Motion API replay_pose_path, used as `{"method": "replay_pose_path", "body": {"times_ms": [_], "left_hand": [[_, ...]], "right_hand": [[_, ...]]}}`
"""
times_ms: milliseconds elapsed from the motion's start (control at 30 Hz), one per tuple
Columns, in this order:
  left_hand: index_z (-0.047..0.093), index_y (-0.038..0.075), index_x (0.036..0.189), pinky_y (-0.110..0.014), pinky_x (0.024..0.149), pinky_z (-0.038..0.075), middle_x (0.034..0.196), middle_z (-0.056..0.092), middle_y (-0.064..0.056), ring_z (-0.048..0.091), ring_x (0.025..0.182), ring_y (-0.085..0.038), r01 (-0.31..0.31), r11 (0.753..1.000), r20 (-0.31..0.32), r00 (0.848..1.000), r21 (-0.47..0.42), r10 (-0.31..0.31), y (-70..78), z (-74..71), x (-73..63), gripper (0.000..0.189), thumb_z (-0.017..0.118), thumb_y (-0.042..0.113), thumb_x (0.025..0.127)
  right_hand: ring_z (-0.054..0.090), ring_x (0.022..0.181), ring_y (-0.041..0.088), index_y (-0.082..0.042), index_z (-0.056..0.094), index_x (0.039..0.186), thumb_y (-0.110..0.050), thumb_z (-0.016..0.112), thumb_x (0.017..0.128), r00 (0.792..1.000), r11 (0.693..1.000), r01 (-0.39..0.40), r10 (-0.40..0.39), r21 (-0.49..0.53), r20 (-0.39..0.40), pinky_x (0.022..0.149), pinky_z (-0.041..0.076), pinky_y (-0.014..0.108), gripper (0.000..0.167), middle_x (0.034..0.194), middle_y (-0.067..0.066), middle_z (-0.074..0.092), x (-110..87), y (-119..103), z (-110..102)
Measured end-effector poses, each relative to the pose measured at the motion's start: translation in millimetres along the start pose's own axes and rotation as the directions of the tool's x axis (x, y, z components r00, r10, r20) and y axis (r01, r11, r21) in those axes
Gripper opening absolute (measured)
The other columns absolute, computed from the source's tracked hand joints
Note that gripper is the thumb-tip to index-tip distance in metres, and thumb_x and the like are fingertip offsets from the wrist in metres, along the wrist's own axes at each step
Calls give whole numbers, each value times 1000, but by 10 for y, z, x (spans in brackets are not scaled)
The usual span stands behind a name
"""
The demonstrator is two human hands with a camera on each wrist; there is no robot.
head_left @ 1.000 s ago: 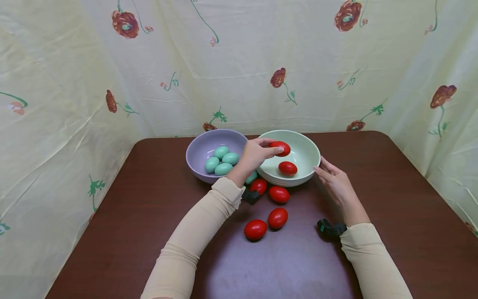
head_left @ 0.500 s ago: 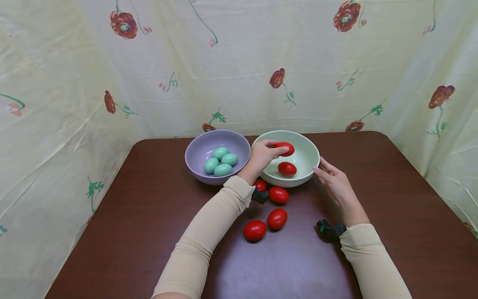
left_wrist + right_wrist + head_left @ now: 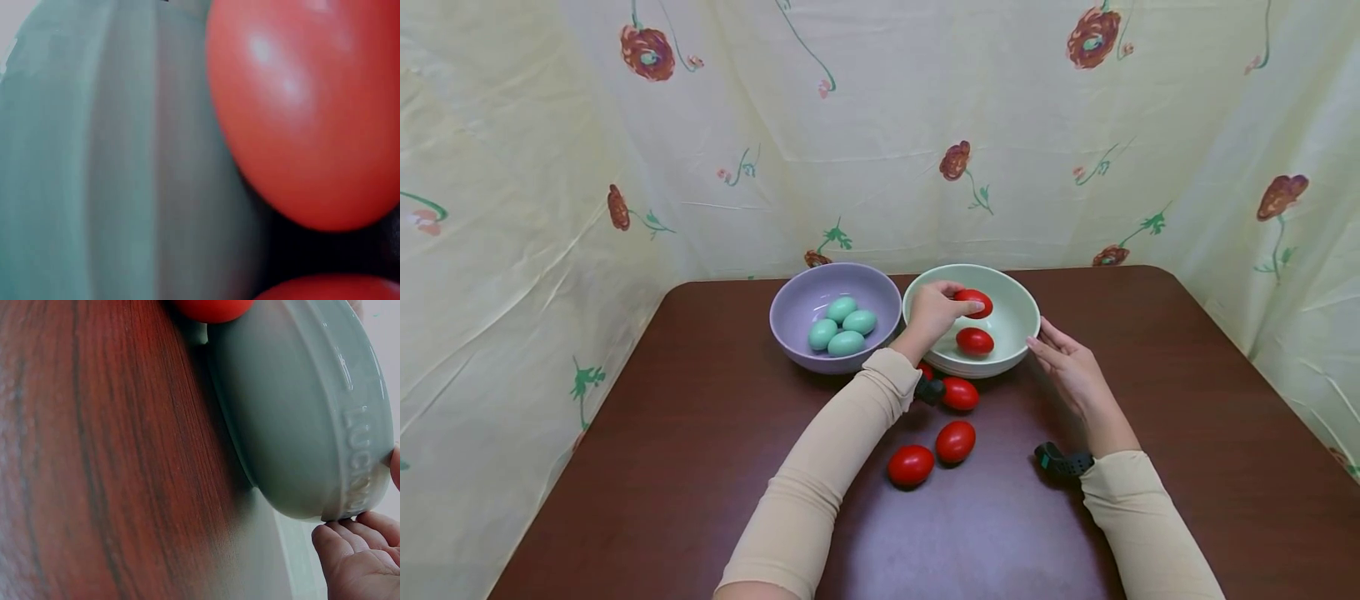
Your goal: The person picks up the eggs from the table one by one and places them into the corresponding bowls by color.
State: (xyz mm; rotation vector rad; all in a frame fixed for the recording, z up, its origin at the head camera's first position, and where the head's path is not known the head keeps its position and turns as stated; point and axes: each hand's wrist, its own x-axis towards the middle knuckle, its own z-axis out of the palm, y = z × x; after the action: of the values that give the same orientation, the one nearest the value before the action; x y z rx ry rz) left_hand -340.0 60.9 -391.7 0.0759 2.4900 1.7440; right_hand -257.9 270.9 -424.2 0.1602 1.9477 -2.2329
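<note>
Red egg (image 3: 974,298) is pinched by left hand (image 3: 936,312), mint bowl (image 3: 1018,308) by right hand (image 3: 1075,372); another's inside, four unplaced near wrists (image 3: 1109,429).

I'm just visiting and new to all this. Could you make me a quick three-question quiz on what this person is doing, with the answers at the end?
1. How many mint-green eggs can you see in the purple bowl?
2. Fill in the gap: the right hand touches the ____ bowl.
3. True or false: the left hand pinches a red egg.

Key:
1. Four.
2. Pale green; the fingertips are at the edge of the pale green bowl.
3. True; a second red egg lies inside the pale green bowl.
</note>
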Motion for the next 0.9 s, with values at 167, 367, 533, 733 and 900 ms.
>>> {"method": "replay_pose_path", "body": {"times_ms": [167,367,533,733,900], "left_hand": [[70,6,120,-32,98,51,119,72,-9,62,109,-24,-22,998,5,1000,65,22,-26,43,18,44,83,21,82],[69,6,122,-31,97,52,120,71,-9,62,109,-24,-30,989,16,999,144,28,-31,84,45,45,82,20,82],[69,6,122,-31,96,52,119,71,-9,61,108,-25,0,985,-7,1000,170,1,-37,99,56,44,82,19,82],[70,5,119,-29,91,52,114,72,-10,62,103,-25,15,974,-24,1000,228,-9,-16,115,40,42,82,19,81],[70,5,119,-27,88,52,113,72,-10,61,102,-24,8,953,-8,1000,303,-6,16,122,6,42,83,18,81]], "right_hand": [[13,154,20,-8,12,158,-19,60,99,1000,1000,0,0,20,0,119,21,33,77,167,9,4,2,3,11],[14,154,21,-9,12,158,-20,61,99,1000,1000,8,-8,21,0,118,22,32,78,167,9,4,6,2,8],[14,154,21,-8,12,158,-20,60,99,1000,1000,8,-8,12,0,118,22,32,77,166,10,5,11,4,8],[14,154,21,-8,12,158,-19,61,99,1000,999,14,-13,34,-3,117,23,29,77,166,10,5,10,-6,8],[15,153,21,-8,14,158,-20,62,98,1000,999,5,-5,34,-10,115,25,27,77,166,9,6,7,-5,10]]}}
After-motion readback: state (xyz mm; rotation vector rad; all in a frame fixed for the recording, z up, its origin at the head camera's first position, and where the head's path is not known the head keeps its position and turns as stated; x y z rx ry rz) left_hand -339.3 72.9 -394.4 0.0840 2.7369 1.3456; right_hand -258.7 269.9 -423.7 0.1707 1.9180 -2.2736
